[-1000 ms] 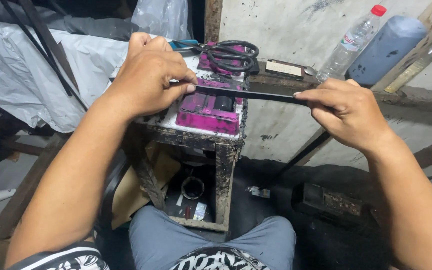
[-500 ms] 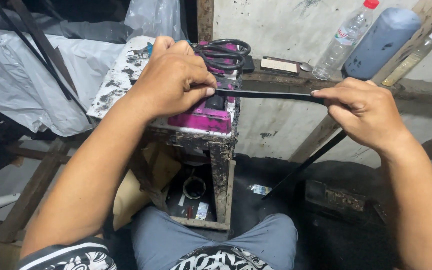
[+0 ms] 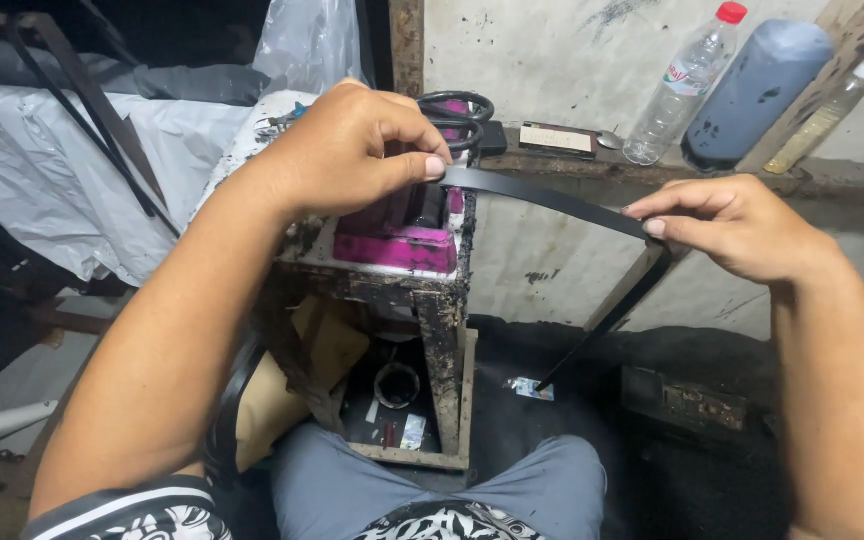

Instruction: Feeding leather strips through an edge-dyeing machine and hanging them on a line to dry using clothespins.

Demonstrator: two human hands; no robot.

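Dirty grey wall [image 3: 572, 60] fills the back, with a dark wooden ledge [image 3: 642, 172] running across it. On the ledge stand a clear plastic bottle with a red cap [image 3: 687, 85], a big grey-blue bottle [image 3: 757, 90] leaning on the wall, and a thin yellowish bottle [image 3: 820, 122]. Below the ledge is a small, grimy wooden stand [image 3: 442, 310] with a pink block [image 3: 397, 240] on top. Black scissors [image 3: 457, 108] lie just behind the block. White plastic sheets [image 3: 42, 190] hang on the far side of the left arm. The left hand [image 3: 347, 150] sits over the pink block, fingers curled in, with the thumb and first finger pinched tight on one end of a long black strip [image 3: 552, 200]. The strip runs across to the right hand [image 3: 732, 225], which pinches it between thumb and fingers, the other fingers bent loosely. Past the right hand the strip bends down and hangs toward the dark floor [image 3: 712, 360], where its end rests near a small shiny scrap [image 3: 532, 388]. The person's knees in grey-blue trousers [image 3: 432, 490] show at the bottom.
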